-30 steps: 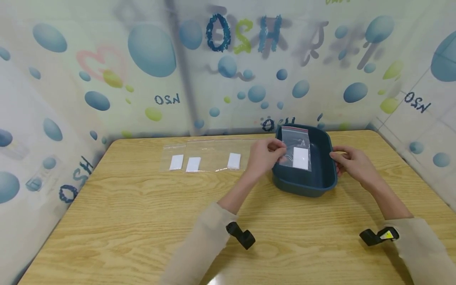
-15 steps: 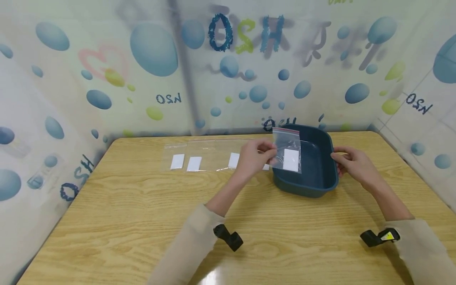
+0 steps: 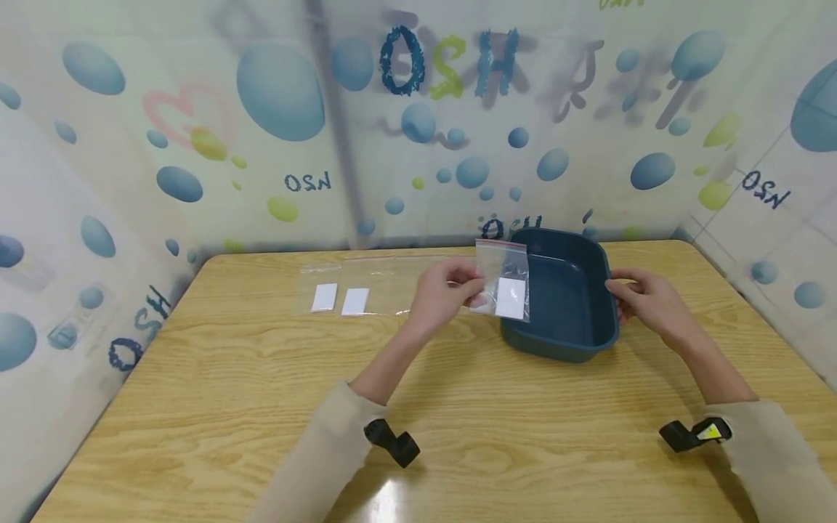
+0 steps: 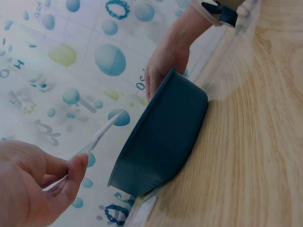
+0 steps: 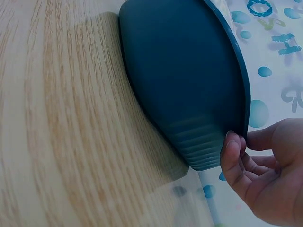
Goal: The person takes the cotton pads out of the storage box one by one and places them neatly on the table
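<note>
A clear zip bag (image 3: 510,296) with a white rectangular piece inside is pinched between the thumb and fingers of my left hand (image 3: 436,294). It hangs in front of the left rim of a dark blue basin (image 3: 561,347). In the left wrist view the bag (image 4: 102,131) is seen nearly edge-on, apart from the basin. My right hand (image 3: 647,298) grips the basin's right side; the right wrist view shows its thumb and fingers pinching the rim. Nothing is visible on the part of the basin floor that shows.
To the left, more clear zip bags lie flat in a row on the wooden table (image 3: 261,407). White pieces show in the leftmost bag (image 3: 324,298) and the one beside it (image 3: 355,301); my left hand covers part of the row. A patterned cloth wall (image 3: 418,189) stands behind.
My left hand has carried the zip bag leftward, from over the basin to its left rim. My right hand and the basin have stayed in place.
</note>
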Demonstrator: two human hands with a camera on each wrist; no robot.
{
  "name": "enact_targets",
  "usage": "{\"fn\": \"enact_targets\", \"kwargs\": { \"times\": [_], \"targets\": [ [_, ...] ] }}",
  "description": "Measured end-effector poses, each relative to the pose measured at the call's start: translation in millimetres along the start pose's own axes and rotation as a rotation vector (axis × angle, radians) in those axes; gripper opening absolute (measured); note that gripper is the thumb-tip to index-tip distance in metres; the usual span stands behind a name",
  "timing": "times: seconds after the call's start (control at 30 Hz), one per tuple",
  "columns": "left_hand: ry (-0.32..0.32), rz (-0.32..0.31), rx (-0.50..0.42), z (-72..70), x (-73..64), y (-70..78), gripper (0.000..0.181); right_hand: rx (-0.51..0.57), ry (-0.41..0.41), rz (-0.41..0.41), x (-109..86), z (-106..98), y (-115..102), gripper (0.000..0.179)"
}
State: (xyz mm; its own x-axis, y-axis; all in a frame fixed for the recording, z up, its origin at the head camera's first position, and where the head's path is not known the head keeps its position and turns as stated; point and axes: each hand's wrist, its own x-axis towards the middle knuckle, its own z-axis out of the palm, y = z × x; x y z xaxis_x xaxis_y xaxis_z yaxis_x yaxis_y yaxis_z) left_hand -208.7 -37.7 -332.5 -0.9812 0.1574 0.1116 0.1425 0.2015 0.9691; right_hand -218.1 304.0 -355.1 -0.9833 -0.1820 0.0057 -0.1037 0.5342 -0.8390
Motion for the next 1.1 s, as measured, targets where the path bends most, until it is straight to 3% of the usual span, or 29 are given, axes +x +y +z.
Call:
{"fn": "enact_targets", "kwargs": {
  "times": [0.37,1.1],
  "targets": [
    [0.014,0.018,0.008,-18.1,-6.7,-9.4,0.008,0.017,-0.006,0.007,1.0,-0.2,0.3,0.059],
    [0.014,-0.058,0.006,-46.1,-25.9,-30.2,0.008,0.022,-0.009,0.008,0.0,-0.2,-0.9,0.060]
  ]
}}
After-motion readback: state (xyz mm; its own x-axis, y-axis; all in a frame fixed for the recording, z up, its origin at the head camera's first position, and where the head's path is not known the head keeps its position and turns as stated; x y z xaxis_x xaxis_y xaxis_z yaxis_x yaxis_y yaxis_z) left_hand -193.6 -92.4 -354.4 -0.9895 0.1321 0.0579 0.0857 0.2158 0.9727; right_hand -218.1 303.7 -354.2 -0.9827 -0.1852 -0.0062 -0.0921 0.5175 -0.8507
